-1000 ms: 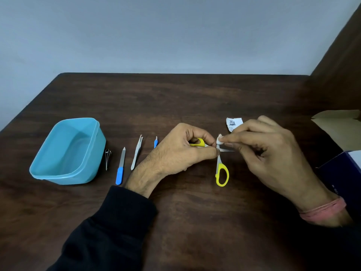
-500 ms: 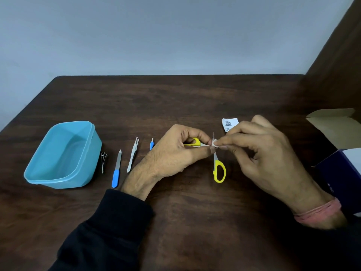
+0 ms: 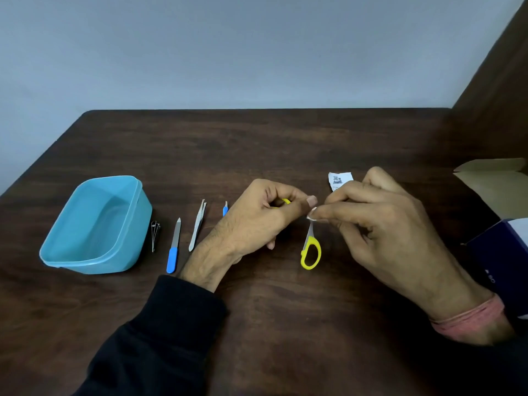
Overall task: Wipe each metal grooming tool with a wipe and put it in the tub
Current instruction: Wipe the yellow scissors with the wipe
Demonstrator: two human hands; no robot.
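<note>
Scissors (image 3: 311,247) up off the dark wooden desk (image 3: 285,150), blades spread wide apart, yellow handles. Left hand (image 3: 257,221) curled round one yellow loop, only a sliver of yellow peeking out between thumb and fingers. Other loop hanging down toward the desk, just left of the right hand (image 3: 380,224). Right hand pinching a small white wipe (image 3: 312,217) between thumb and forefinger, clamped on the steel right where the lower blade meets the pivot. Fingertips of the two hands almost touching. Over on the left, blue tub (image 3: 71,250) sitting open, tilted slightly in the wide-angle view, nothing visible inside. Lined up between tub and left hand: nail clipper (image 3: 155,235) just beside the tub wall, then blue-handled nail file (image 3: 174,247), then steel tweezers (image 3: 197,226), then a small blue-handled tool (image 3: 225,209), mostly hidden behind the left hand. Torn white sachet (image 3: 339,180) lying flat behind the right hand. Cardboard box flap (image 3: 497,178) and dark blue box (image 3: 503,252) at the far right edge. Black sleeve (image 3: 160,332) on the left arm, pink band (image 3: 468,318) at the right wrist.
</note>
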